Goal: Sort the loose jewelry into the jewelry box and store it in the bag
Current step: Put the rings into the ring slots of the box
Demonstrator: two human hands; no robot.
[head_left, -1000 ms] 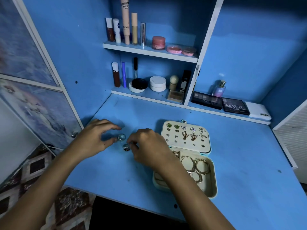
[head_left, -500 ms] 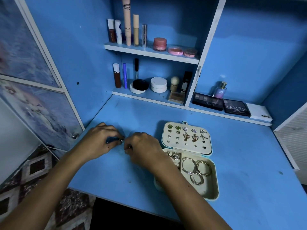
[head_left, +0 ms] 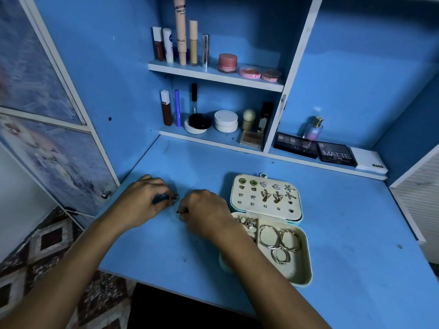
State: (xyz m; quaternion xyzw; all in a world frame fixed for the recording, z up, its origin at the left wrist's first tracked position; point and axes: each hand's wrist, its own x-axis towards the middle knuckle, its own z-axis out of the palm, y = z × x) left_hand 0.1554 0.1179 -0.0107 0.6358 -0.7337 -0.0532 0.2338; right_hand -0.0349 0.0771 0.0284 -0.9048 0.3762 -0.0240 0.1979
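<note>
An open cream jewelry box (head_left: 299,275) lies on the blue desk (head_left: 344,233). Its raised lid (head_left: 266,197) carries several stud and butterfly earrings. The tray holds several hoop earrings (head_left: 279,241) and small silver pieces (head_left: 247,222). Left of the box, my left hand (head_left: 145,201) pinches a small silver ring (head_left: 174,198) at its fingertips. My right hand (head_left: 204,211) is curled just right of it, with a small dark piece (head_left: 178,212) showing at its fingertips. My right forearm covers the box's near-left corner. No bag is in view.
Two shelves at the back hold cosmetics: tubes, jars and compacts (head_left: 226,62). Eyeshadow palettes (head_left: 336,154), a perfume bottle (head_left: 314,129) and a white case (head_left: 368,160) line the back ledge. A cabinet door with a knob (head_left: 105,194) stands left.
Two small rings lay on the desk between my hands. My hands closed in and picked them up; both pieces are now at my fingertips.
</note>
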